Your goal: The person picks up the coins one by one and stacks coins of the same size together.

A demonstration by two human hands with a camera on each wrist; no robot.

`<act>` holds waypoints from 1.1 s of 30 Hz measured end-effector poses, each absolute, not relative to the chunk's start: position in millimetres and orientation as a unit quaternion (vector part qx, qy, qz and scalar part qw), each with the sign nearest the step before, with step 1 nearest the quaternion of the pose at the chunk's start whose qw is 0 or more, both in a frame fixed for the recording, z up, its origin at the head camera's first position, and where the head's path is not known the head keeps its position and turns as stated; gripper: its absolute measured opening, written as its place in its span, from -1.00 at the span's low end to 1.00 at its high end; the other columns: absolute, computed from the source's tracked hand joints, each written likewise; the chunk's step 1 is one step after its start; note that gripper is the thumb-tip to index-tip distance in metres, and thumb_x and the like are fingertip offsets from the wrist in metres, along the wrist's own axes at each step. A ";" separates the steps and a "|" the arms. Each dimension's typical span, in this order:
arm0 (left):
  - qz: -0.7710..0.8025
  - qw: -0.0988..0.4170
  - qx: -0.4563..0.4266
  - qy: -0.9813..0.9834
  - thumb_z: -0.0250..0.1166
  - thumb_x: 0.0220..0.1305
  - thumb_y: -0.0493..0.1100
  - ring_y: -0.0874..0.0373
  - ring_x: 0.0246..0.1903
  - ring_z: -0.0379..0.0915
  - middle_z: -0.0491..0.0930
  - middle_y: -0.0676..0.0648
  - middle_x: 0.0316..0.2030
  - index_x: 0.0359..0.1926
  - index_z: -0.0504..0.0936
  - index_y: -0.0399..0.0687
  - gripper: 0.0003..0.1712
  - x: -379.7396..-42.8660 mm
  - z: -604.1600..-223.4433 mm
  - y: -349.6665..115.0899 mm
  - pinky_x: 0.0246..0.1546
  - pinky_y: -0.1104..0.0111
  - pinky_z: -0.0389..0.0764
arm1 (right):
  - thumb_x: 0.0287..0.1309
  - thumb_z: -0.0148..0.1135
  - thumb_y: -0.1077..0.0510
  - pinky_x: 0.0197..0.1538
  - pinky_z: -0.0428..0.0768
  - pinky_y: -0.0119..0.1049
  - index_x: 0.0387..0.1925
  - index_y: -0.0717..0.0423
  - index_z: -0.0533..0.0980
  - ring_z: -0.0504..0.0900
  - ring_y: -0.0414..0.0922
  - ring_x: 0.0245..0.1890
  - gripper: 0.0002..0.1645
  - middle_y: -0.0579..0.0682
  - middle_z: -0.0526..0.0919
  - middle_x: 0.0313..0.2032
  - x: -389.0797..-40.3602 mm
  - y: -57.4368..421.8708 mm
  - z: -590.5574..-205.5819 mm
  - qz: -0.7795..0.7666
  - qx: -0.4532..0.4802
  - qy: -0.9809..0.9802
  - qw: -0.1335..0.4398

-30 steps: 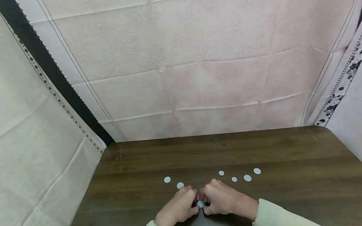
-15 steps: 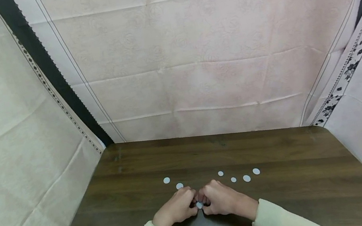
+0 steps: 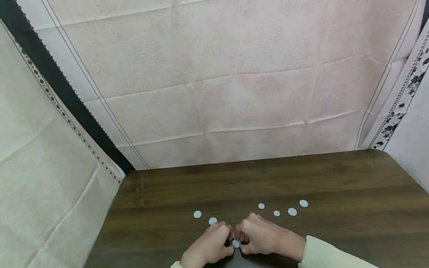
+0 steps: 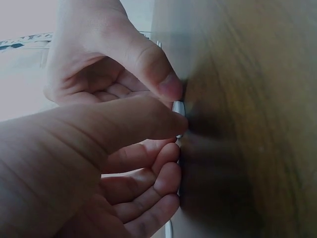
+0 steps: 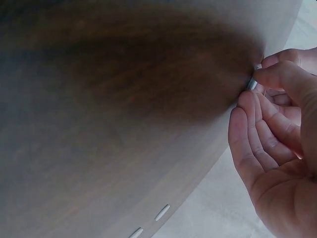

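Observation:
A small round white disc (image 3: 236, 243) lies on the dark wooden table between my hands. My left hand (image 3: 208, 247) and right hand (image 3: 268, 235) meet around it, knuckles close together, thumbs at its near side. The left wrist view shows the edge of the white disc (image 4: 179, 110) pinched between the thumb tips, with fingers curled behind it. Seen from the right wrist, the white disc (image 5: 252, 83) looks thick on edge, right at the tabletop. Its far side is hidden by fingers.
Several loose white discs lie beyond the hands: one disc (image 3: 197, 214) at the left, another disc (image 3: 212, 220) just past the left knuckles, and more at the right, including a disc (image 3: 292, 211). Pale cloth (image 3: 230, 78) hangs behind the wooden table (image 3: 343, 226) and at both sides.
Both hands keep their hold around the disc. The head view has shifted slightly; the loose discs lie where they were.

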State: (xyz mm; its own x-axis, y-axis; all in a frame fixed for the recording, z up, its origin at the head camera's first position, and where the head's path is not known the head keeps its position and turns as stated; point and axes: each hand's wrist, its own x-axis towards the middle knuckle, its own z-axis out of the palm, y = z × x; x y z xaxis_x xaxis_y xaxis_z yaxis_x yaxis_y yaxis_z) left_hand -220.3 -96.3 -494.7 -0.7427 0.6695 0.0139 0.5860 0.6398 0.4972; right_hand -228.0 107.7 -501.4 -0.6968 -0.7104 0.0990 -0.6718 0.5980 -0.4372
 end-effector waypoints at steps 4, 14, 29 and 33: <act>0.244 0.088 0.351 0.900 0.43 0.13 -0.40 0.33 -0.41 0.19 0.44 0.01 -0.45 -0.43 0.54 -0.15 -0.80 -220.7 -493.1 -95.7 -0.38 0.48 0.30 | 0.02 0.49 0.30 -0.35 0.54 -0.67 -0.36 0.05 0.71 0.64 -0.49 -0.41 -0.87 -0.17 0.76 -0.42 -228.5 108.4 -501.8 -0.225 -0.387 0.893 0.042; 0.239 0.095 0.345 0.903 0.40 0.07 -0.40 0.30 -0.38 0.19 0.41 0.06 -0.40 -0.38 0.53 -0.10 -0.79 -223.2 -497.5 -96.5 -0.35 0.45 0.32 | 0.07 0.47 0.32 -0.35 0.55 -0.67 -0.36 0.12 0.72 0.70 -0.44 -0.42 -0.91 -0.09 0.79 -0.42 -228.9 109.0 -500.2 -0.239 -0.399 0.884 0.042; 0.242 0.092 0.352 0.900 0.41 0.07 -0.35 0.28 -0.35 0.24 0.46 0.04 -0.36 -0.33 0.56 -0.11 -0.81 -223.4 -497.6 -97.9 -0.32 0.44 0.37 | 0.10 0.48 0.29 -0.34 0.57 -0.65 -0.35 0.14 0.72 0.71 -0.43 -0.42 -0.94 -0.07 0.81 -0.41 -229.6 110.5 -499.7 -0.251 -0.400 0.880 0.052; 0.242 0.076 0.370 0.894 0.39 0.10 -0.32 0.28 -0.35 0.24 0.43 0.08 -0.35 -0.31 0.55 -0.08 -0.82 -225.7 -502.9 -100.6 -0.34 0.41 0.38 | 0.09 0.50 0.30 -0.34 0.59 -0.64 -0.34 0.16 0.73 0.72 -0.42 -0.42 -0.92 -0.06 0.81 -0.41 -230.3 111.3 -499.0 -0.252 -0.405 0.877 0.054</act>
